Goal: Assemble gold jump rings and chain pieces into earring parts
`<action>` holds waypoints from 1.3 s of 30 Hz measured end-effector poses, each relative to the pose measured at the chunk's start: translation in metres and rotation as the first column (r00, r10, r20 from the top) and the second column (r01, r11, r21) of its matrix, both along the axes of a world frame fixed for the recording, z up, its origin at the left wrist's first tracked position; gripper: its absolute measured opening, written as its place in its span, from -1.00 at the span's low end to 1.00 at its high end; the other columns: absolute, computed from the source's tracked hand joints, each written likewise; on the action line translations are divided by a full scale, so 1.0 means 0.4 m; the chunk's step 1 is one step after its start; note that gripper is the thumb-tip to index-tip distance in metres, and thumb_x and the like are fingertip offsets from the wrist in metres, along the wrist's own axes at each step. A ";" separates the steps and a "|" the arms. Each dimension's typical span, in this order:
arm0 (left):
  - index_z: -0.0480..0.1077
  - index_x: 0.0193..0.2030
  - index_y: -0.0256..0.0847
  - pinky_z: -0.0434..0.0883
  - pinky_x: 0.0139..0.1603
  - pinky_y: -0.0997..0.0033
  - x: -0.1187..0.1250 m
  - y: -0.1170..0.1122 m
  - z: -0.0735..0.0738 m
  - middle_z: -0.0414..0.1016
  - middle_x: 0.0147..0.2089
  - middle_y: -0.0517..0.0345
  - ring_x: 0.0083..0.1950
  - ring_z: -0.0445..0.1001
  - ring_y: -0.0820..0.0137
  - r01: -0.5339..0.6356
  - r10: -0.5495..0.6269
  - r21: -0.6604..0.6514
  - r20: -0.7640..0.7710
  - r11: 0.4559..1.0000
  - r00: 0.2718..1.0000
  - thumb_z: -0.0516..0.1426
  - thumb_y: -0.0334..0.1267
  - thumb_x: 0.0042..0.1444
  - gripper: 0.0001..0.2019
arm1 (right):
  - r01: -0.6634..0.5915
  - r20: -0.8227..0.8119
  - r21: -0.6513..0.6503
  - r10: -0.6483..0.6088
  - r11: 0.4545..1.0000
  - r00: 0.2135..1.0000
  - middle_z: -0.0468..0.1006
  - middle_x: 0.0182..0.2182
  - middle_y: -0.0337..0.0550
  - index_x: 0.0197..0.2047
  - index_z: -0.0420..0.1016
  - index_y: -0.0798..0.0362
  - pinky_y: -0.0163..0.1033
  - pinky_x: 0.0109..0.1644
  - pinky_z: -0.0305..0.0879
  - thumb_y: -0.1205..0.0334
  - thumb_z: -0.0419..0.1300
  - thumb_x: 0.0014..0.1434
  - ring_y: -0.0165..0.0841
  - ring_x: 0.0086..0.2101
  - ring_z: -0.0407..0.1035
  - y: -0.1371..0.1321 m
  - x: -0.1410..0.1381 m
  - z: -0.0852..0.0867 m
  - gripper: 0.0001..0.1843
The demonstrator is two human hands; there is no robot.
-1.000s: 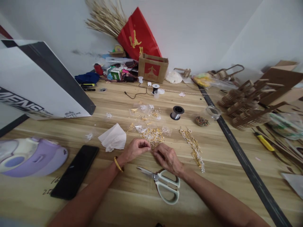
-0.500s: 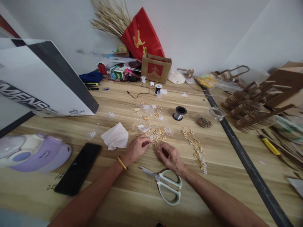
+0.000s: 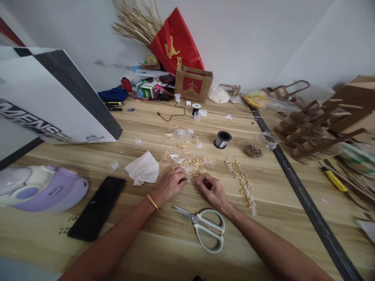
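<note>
Left hand (image 3: 171,182) and right hand (image 3: 213,191) now sit apart, fingertips nearly meeting a second ago | left's fingers reach beads (image 3: 193,167), so work seems centred there | right's curl beside them | anything pinched: cannot tell | beads on table (image 3: 164,246), beyond scissors (image 3: 194,219)

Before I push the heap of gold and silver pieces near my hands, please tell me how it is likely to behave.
The heap would probably scatter rather than move as one, since it is many small pieces. Strays might slide easily, as the tabletop looks smooth. Rolling is harder to judge: the pieces are too small to make out their shapes.
</note>
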State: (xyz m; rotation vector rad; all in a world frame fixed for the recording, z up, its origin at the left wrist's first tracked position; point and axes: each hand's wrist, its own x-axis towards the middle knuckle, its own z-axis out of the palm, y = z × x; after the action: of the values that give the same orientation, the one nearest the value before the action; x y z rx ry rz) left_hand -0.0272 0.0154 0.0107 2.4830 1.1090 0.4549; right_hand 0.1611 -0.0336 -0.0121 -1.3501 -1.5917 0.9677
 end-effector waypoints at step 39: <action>0.38 -0.29 -0.24 0.28 -0.09 0.31 0.062 -0.004 0.006 0.38 -0.26 0.08 -0.14 0.34 0.29 0.033 -0.024 0.083 -0.109 0.996 0.994 0.04 -0.35 0.20 -0.89 | -0.018 -0.160 -0.029 0.013 0.999 0.987 0.29 -0.58 -0.31 -0.39 0.34 0.10 -0.37 -0.51 0.09 0.13 0.13 0.13 -0.47 -0.56 0.15 0.019 0.019 -0.013 -0.80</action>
State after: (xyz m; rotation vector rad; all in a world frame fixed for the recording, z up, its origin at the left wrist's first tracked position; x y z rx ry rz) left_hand -0.0026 0.0139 0.0132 2.6216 1.1149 0.3708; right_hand 0.1689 -0.0260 -0.0172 -1.2495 -1.4732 1.0861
